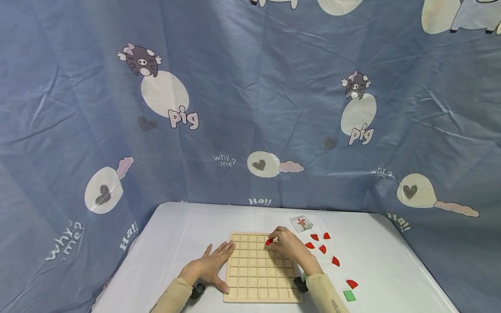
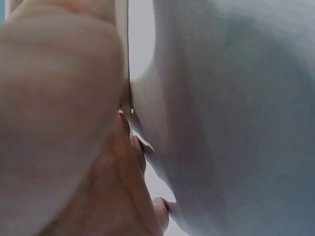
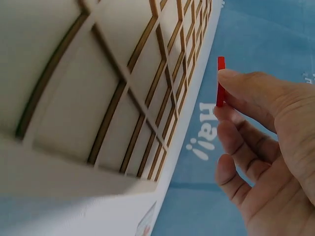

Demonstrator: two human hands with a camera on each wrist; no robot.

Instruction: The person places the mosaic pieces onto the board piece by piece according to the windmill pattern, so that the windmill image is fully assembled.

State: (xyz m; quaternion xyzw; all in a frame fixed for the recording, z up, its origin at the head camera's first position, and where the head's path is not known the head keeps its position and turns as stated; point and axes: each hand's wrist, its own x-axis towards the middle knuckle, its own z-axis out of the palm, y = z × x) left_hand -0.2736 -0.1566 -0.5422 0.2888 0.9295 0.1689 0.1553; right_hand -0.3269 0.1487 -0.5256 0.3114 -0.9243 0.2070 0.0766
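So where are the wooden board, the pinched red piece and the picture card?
Wooden board (image 1: 252, 282), head view: lower-middle grid cell.
Red piece (image 3: 220, 92), right wrist view: narrow edge.
Picture card (image 1: 300, 222), head view: middle of the print.

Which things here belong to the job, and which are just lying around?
Part of the job:
pale wooden grid board, left hand at its edge
flat red wedge, pinched in right hand
loose red wedges, probably
printed grid card, possibly a guide

Just around:
green square piece, seemingly unused
blue pig-print curtain, backdrop
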